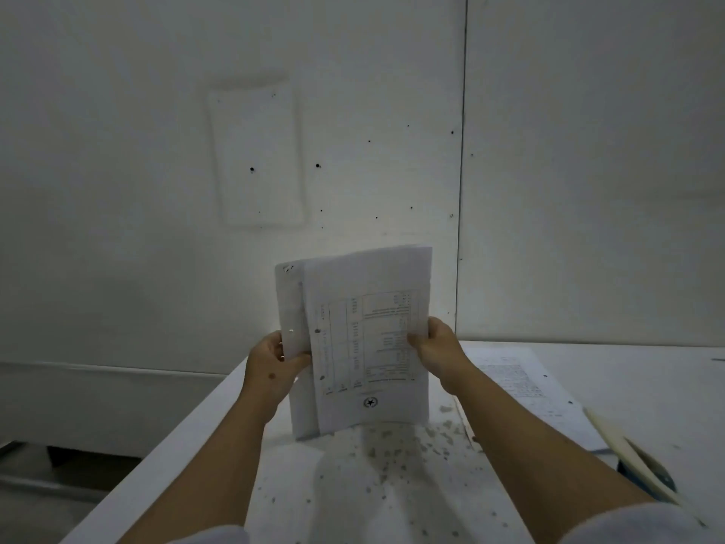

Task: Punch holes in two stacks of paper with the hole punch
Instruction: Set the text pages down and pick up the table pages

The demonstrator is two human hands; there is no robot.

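Observation:
I hold a stack of printed paper (pixel 365 339) upright, its bottom edge resting on the white table (pixel 219 433). My left hand (pixel 270 367) grips its left edge and my right hand (pixel 435 347) grips its right edge. Two punched holes show near the left margin of the front sheet. A second stack of printed paper (pixel 521 386) lies flat on the table to the right. The hole punch (pixel 643 465), dark blue with a pale lever, sits at the right behind my right forearm, partly hidden.
Small paper scraps (pixel 412 445) are scattered over the table in front of the held stack. A white wall stands close behind the table. The table's left edge drops to a dark floor at the lower left.

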